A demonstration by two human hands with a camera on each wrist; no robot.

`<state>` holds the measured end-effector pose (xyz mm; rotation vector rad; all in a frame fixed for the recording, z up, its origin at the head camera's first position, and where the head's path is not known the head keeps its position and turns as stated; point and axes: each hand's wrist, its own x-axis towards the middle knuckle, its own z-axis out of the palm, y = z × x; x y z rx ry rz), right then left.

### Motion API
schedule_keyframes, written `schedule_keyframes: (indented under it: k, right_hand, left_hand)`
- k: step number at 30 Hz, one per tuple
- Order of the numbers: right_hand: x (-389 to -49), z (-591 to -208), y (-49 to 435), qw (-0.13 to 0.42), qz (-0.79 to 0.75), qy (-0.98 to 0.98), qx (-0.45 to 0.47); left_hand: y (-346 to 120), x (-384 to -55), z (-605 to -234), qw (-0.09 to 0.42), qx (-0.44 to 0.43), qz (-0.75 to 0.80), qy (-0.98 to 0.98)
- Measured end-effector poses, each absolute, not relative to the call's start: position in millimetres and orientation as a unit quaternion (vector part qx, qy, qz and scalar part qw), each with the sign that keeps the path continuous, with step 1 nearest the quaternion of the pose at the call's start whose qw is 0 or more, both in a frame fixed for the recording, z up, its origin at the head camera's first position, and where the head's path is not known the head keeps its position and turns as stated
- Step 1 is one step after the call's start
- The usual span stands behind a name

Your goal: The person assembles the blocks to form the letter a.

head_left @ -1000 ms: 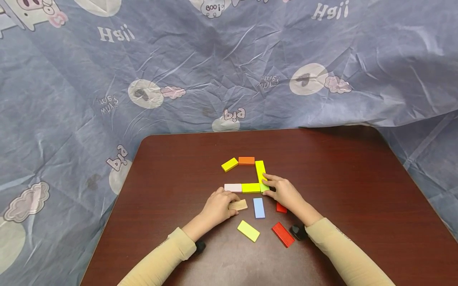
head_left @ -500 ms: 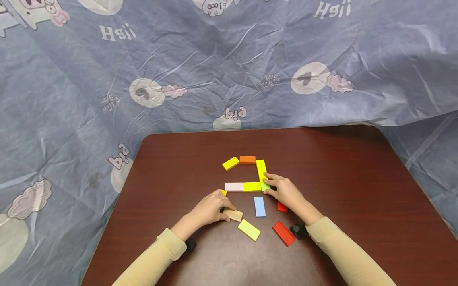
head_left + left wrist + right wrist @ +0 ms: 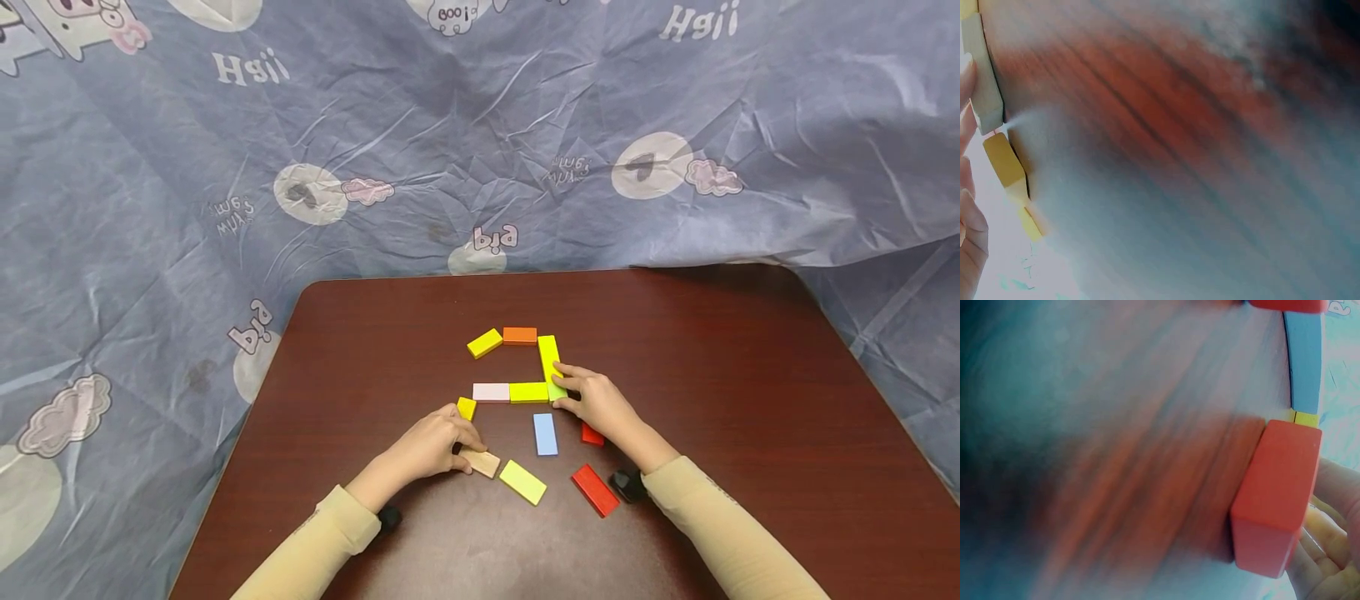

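In the head view my left hand [image 3: 431,442] pinches a plain wooden block [image 3: 482,462] between thumb and fingers, low over the table. A yellow block [image 3: 466,408] lies just beyond that hand. My right hand [image 3: 600,406] holds a light green block [image 3: 556,391], thumb at its near end and fingers along its right side. That block meets a lime yellow block [image 3: 549,353] and a second lime block [image 3: 529,392]. A white block [image 3: 491,392] continues the row leftward. An orange block [image 3: 520,336] and a tilted yellow block [image 3: 484,342] lie farther back.
Loose on the brown table [image 3: 750,400] are a blue block [image 3: 545,434], a pale yellow block [image 3: 523,482] and a red block [image 3: 596,490]. Another red block [image 3: 592,434] is partly under my right hand. A printed cloth [image 3: 480,133] hangs behind.
My left hand has drawn the wooden block toward me and leftward, turning it. The yellow block behind it has come into view. My right hand has stayed in place.
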<state>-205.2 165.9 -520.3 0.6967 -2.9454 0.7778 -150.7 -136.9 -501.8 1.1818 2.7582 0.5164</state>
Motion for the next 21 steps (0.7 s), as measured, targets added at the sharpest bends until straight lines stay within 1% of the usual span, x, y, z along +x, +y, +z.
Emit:
schedule_keyframes:
  k: [6,13,21]
  right_hand:
    - [-205.8,-519.9,166.2,0.011,0.248,-0.943,0.220]
    - [-204.1,-521.6,166.2,0.022,0.249,-0.942,0.224]
    - [-203.3,-520.3,165.5,0.016,0.250,-0.942,0.224]
  left_hand:
    - [-139.4,-152.1,-499.5,0.037,0.396,0.151,0.905]
    - [-140.4,-151.8,-499.7,0.049,0.393,0.152,0.906]
    - [-141.8,-151.4,-502.3,0.053,0.374,0.173,0.910]
